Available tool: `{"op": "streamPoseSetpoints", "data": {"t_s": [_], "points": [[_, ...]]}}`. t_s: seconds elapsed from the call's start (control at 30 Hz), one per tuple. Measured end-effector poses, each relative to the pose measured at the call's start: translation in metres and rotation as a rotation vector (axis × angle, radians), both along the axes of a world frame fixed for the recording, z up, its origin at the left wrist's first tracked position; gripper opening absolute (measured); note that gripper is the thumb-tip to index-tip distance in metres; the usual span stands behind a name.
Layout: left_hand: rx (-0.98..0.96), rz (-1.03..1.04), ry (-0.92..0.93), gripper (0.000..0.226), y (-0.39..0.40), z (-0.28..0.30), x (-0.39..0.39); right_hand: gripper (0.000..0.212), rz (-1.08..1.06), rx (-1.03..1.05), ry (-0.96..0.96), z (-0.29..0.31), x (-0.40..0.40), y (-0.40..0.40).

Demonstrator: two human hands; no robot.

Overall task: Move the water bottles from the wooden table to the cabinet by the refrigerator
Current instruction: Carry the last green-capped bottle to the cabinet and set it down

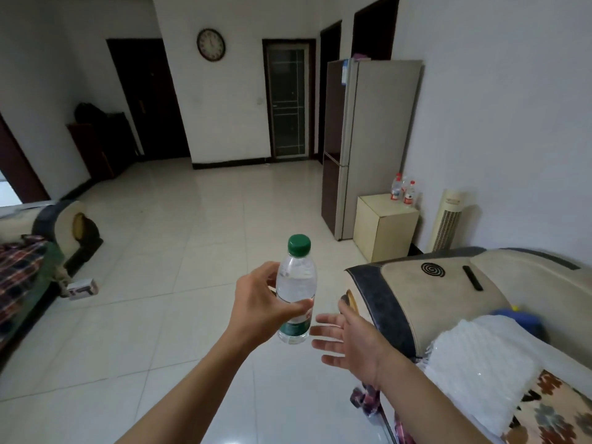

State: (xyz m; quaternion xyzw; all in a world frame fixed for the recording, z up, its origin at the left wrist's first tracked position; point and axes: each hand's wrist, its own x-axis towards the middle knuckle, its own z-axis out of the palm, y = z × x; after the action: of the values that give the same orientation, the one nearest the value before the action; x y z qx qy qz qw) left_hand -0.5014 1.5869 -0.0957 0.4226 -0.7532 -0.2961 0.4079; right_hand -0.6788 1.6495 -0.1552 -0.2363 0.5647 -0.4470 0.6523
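Left hand: wrapped around the middle of a green-capped water bottle, thumb across the label side, fingers curled behind the body. Bottle: upright, slightly tilted, clear with a green label band near the base, held in the air above the tiled floor, in front of and well apart from the refrigerator. Right hand: just right of the bottle base, palm turned toward the bottle, fingers straight and spread, holding nothing; contact with the bottle not visible. Cream cabinet: low, standing directly against the right side of the refrigerator, touching or nearly touching it. Red-capped bottles: grouped upright on the cabinet top at its rear right corner, close beside the refrigerator; exact count hard to tell, apparently three. Tower fan: white, upright, right of the cabinet and thus farther right from the refrigerator, against the wall. Sofa armrest: in front of the refrigerator and nearer the camera, carrying a black spiral coil and a dark remote control lying flat, apart from each other. White knitted throw: draped over the sofa below the armrest. Wall clock: round, mounted high on the far wall, left of the refrigerator. Glazed door: between clock and refrigerator.
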Motion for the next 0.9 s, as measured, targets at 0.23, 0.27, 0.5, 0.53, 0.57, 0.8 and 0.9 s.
{"op": "streamPoseSetpoints", "data": {"t_s": [0.23,0.27,0.5,0.53,0.57,0.8,0.9], "points": [[-0.017,0.011,0.008,0.055,-0.087,0.021,-0.072,0.058,-0.038,-0.062,0.006,0.017,-0.068,-0.081],[-0.01,0.007,0.012,0.055,-0.098,0.021,-0.081,0.058,-0.053,-0.057,-0.012,0.017,-0.077,-0.089],[0.014,-0.071,0.021,0.053,-0.181,0.02,-0.127,0.054,-0.147,-0.063,-0.063,0.017,-0.122,-0.153],[0.012,-0.082,0.027,0.053,-0.195,0.02,-0.131,0.054,-0.162,-0.066,-0.051,0.017,-0.126,-0.166],[0.012,-0.09,0.035,0.054,-0.209,0.019,-0.135,0.054,-0.173,-0.067,-0.04,0.017,-0.129,-0.179],[0.019,-0.128,0.096,0.055,-0.32,0.009,-0.133,0.059,-0.193,-0.035,0.015,0.022,-0.127,-0.29],[0.038,-0.125,0.116,0.057,-0.375,0.007,-0.127,0.058,-0.204,-0.026,0.05,0.025,-0.118,-0.34]]}}
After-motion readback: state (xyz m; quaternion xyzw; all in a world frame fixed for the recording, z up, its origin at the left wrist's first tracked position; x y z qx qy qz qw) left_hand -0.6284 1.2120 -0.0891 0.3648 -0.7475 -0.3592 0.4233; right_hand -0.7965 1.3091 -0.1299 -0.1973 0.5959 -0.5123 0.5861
